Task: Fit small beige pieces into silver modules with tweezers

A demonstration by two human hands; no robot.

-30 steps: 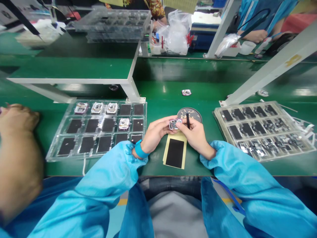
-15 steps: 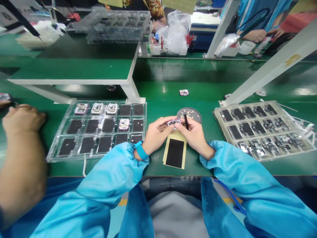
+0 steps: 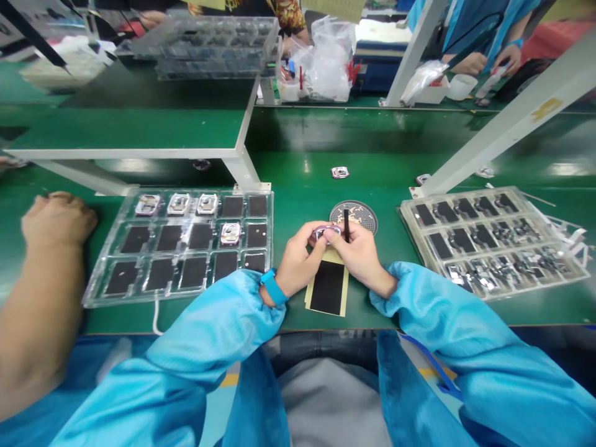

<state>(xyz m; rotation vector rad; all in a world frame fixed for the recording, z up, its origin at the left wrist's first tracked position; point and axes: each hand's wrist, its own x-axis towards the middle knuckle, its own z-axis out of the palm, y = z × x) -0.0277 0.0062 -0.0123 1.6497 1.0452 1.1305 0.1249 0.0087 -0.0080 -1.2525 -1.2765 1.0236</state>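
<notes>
My left hand point(image 3: 298, 259), a blue band at its wrist, is closed on the near side of a small watch case point(image 3: 321, 234). This case is rounded-square, silvery with a purple rim. My right hand point(image 3: 364, 253) grips the case from the other side, its thumb pressed on the face. A slim black stick point(image 3: 346, 223) rises from the right hand's fingers; its kind and lower end are hidden. Below the hands lies a yellow-backed sheet with a black pad point(image 3: 328, 288). Just behind them is a round grey perforated dish point(image 3: 369, 215) holding tiny pale pieces.
To the left, a clear tray point(image 3: 100, 292) carries black pads and several watch cases. A second tray point(image 3: 500, 288) on the right holds black and silvery parts. Another case point(image 3: 339, 172) lies farther back. A raised shelf point(image 3: 139, 133) and a slanted post point(image 3: 493, 112) flank the bench. A co-worker's arm point(image 3: 51, 267) rests at far left.
My hands have turned the watch case slightly, and my right thumb now lies over its face. The co-worker's hand at left has shifted a little to the right.
</notes>
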